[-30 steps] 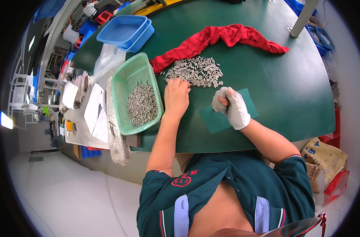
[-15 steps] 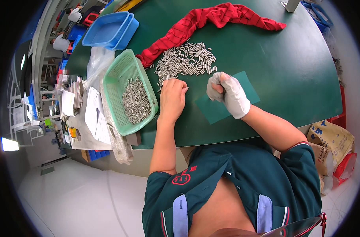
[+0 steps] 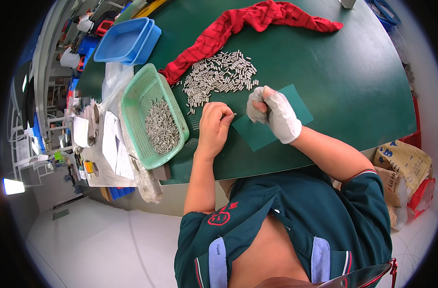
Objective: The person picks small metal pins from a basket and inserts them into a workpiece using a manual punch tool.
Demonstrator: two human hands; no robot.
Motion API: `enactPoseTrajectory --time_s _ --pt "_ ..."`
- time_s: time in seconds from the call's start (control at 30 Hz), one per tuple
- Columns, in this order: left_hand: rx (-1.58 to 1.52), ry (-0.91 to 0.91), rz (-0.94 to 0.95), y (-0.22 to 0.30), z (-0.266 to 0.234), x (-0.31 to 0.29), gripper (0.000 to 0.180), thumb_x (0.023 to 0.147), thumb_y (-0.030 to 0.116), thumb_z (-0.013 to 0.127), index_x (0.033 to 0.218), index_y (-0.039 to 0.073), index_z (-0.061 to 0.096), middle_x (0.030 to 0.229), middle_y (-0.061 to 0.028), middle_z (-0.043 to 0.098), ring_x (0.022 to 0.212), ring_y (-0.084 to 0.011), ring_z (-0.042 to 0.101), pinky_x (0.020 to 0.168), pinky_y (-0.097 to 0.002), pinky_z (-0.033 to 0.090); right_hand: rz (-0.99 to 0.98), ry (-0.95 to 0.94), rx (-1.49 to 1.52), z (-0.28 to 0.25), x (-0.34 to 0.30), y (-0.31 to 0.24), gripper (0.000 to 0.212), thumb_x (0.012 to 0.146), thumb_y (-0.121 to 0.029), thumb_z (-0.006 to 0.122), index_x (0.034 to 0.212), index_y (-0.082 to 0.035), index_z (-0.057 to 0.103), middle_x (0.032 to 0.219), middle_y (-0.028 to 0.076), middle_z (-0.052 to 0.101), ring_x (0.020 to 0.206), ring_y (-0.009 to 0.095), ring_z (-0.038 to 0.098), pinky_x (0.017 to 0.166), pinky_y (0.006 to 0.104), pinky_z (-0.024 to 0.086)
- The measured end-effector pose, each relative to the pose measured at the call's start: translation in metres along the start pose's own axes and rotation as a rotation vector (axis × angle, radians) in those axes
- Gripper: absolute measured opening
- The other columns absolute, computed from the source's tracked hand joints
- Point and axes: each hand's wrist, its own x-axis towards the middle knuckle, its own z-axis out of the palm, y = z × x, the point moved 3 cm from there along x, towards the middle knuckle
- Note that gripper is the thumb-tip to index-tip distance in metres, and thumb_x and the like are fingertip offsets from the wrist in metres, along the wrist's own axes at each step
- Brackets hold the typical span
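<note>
From my end of the feed, the left hand (image 3: 213,128) has thumb and forefinger pinched on what looks like one small metal pin (image 3: 235,114), just its tip poking out. The right hand (image 3: 279,116), in a pale glove, is curled up over the green mat (image 3: 258,138); I can't tell if there's anything inside. My worry is that left pinch: the pin's short and looks smooth, so I'd guess an off-centre squeeze could shoot it out, and it'd probably roll on the shiny table (image 3: 358,91). Just beyond the left hand there's a loose pile (image 3: 219,77) of similar pins, near enough that a careless knuckle could scatter the closest ones. Left of that hand, the green basket (image 3: 133,108) has its own heap (image 3: 161,127) lying in it, so a fumble on that side could mix the two. Past the pile, the red cloth (image 3: 243,18) lies bunched, one end right by the basket; tugging it might drag strays along. Farther out sit stacked blue tubs (image 3: 120,42), well apart from both hands.
</note>
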Motion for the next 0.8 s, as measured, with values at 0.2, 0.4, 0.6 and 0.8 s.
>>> enactPoseTrajectory --time_s 0.2,0.4,0.6,0.8 --pt "-0.076 -0.040 0.015 0.013 0.013 -0.005 0.010 0.081 0.000 0.063 0.086 0.003 0.055 0.087 -0.0095 0.057 0.083 -0.0294 0.052 0.073 -0.0385 0.044 0.014 0.030 0.016 0.000 0.001 0.000 0.053 0.100 -0.051 0.035 0.067 -0.009 0.035 0.059 0.001 0.033 0.056 0.015 0.030 0.059 0.0290 0.031" --pt "0.218 -0.060 0.043 0.025 0.026 -0.009 0.013 0.076 -0.001 0.065 0.083 0.004 0.055 0.086 -0.0093 0.057 0.083 -0.0314 0.053 0.074 -0.0401 0.044 0.065 0.081 0.193 -0.004 0.007 -0.004 0.053 0.099 -0.053 0.037 0.066 -0.011 0.036 0.057 -0.001 0.030 0.055 0.014 0.027 0.058 0.0301 0.028" --pt "0.290 -0.057 0.042 0.031 0.027 -0.009 0.014 0.074 -0.001 0.067 0.083 0.004 0.056 0.084 -0.0093 0.056 0.081 -0.0309 0.053 0.074 -0.0406 0.044 0.064 0.083 0.244 -0.004 0.009 -0.007 0.054 0.098 -0.055 0.038 0.065 -0.012 0.036 0.056 -0.001 0.028 0.054 0.014 0.025 0.058 0.0303 0.027" --pt "0.304 -0.060 0.026 0.031 0.028 -0.010 0.013 0.075 -0.001 0.066 0.084 0.003 0.057 0.084 -0.0094 0.057 0.081 -0.0306 0.053 0.073 -0.0405 0.044 0.072 0.067 0.276 -0.004 0.010 -0.006 0.054 0.098 -0.055 0.038 0.066 -0.012 0.036 0.056 -0.001 0.028 0.054 0.014 0.025 0.058 0.0306 0.028"
